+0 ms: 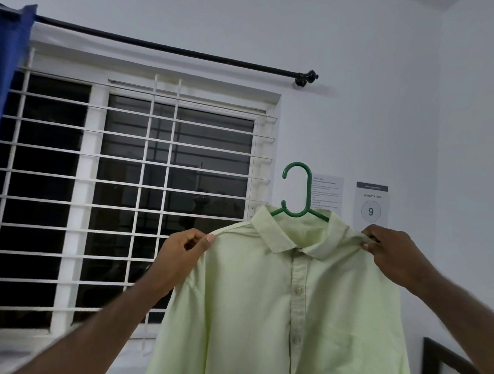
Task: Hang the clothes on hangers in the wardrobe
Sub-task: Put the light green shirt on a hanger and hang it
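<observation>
Left hand: thumb and curled fingers pinch the shirt at its shoulder seam. Right hand: same narrow pinch on the other shoulder, just past the collar tip. Both arms are raised, and the shirt is held up in front of the person at about chest-to-face level.

The shirt is pale green and buttoned down the front, with the collar lying flat. It's already on the green hanger: the hanger arms run in under the collar on both sides and the hook stands free above the neckline. The body hangs straight down and out of the bottom of the picture; the sleeves are mostly cut off.

Step, as I read it: hanger is in, now squaring the shoulders on it before carrying it over. Neither hand is on the hook, so all the weight sits in the two fabric pinches.

Next move needs one hand shifted to the hook or hanger neck, then a turn toward the wardrobe rail. The wardrobe isn't in view, so I can't tell which way. Risk: if one shoulder is let go early, the shirt could slide off that hanger arm.

Surface: no table or bed shows under the shirt, only a white sill low on the left.

Room, going back:
- Dark frame edge at lower right, can't tell what it is.
- White window grille over dark glass.
- Blue curtain bunched at far left on a black curtain rod.
- White wall with a printed notice, text too small to read, and a sign reading WORKSTATION 9 beside it.
</observation>
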Available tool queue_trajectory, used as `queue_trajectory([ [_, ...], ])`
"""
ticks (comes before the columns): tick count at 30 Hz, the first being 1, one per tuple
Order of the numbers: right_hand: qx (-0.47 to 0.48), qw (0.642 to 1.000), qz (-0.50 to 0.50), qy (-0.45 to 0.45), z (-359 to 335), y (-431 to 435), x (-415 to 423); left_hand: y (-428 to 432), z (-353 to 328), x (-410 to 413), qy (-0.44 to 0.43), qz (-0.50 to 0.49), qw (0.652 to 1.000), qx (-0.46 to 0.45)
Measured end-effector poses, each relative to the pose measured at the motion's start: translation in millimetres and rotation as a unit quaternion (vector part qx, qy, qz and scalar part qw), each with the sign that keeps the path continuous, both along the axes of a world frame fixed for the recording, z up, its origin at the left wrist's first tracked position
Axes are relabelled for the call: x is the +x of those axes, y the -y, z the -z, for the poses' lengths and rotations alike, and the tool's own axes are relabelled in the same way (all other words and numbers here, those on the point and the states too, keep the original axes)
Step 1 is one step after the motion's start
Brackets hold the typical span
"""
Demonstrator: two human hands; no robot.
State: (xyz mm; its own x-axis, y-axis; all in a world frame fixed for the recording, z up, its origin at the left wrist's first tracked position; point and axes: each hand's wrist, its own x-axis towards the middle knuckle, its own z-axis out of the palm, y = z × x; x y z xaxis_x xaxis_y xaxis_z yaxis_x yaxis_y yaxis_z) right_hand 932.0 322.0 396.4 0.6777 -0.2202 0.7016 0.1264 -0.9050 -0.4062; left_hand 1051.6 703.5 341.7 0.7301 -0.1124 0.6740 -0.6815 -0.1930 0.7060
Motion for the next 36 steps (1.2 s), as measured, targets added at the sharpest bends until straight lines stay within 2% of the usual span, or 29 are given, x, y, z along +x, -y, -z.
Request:
queue_trajectory([
  [7, -0.002, 1.000, 0.017, -0.001, 2.9, 1.8, 4.2, 3.4, 12.4, -9.4, 0.089, -0.126, 0.988, 0.017],
  [12, -0.007, 1.000, 0.018, -0.009, 9.0, 8.2, 1.1, -12.6, -3.0, -5.7, 0.072, -0.072, 0.993, 0.053],
  [15, -0.038, 0.999, 0.007, 0.004, 11.0, 4.6, -2.2, -27.6, -15.9, -2.8, 0.013, -0.003, 1.000, -0.003],
  [17, -0.051, 0.999, -0.001, 0.012, 10.2, -1.2, -2.5, -30.6, -21.0, 1.0, 0.009, -0.021, 1.000, -0.002],
  [19, -0.049, 0.999, -0.006, 0.010, 10.4, -4.3, -2.4, -27.8, -22.7, 1.0, 0.047, -0.082, 0.995, 0.036],
  [21, -0.041, 0.999, -0.010, 0.003, 12.2, -4.9, -2.5, -22.5, -23.4, -7.8, 0.088, -0.078, 0.991, 0.056],
  [23, -0.031, 0.999, -0.012, -0.002, 13.5, -5.5, -3.0, -14.1, -21.0, -17.7, 0.124, -0.081, 0.977, 0.152],
  [25, -0.027, 0.999, -0.020, -0.011, 13.9, -9.2, -3.6, -2.6, -17.7, -23.9, 0.159, -0.185, 0.922, 0.301],
  [26, -0.025, 0.999, -0.026, -0.015, 13.8, -12.9, -4.2, 3.0, -16.5, -24.0, 0.169, -0.231, 0.901, 0.326],
  [27, -0.018, 0.999, -0.037, -0.017, 13.4, -17.0, -4.4, 7.3, -16.9, -22.7, 0.169, -0.251, 0.901, 0.312],
  [30, 0.052, 0.994, -0.094, -0.017, 10.7, -27.5, -7.2, 11.2, -20.8, -15.0, 0.148, -0.244, 0.935, 0.212],
  [36, 0.176, 0.967, -0.185, -0.019, 10.3, -17.5, -13.9, 10.0, -21.3, -6.9, 0.189, -0.268, 0.926, 0.188],
])
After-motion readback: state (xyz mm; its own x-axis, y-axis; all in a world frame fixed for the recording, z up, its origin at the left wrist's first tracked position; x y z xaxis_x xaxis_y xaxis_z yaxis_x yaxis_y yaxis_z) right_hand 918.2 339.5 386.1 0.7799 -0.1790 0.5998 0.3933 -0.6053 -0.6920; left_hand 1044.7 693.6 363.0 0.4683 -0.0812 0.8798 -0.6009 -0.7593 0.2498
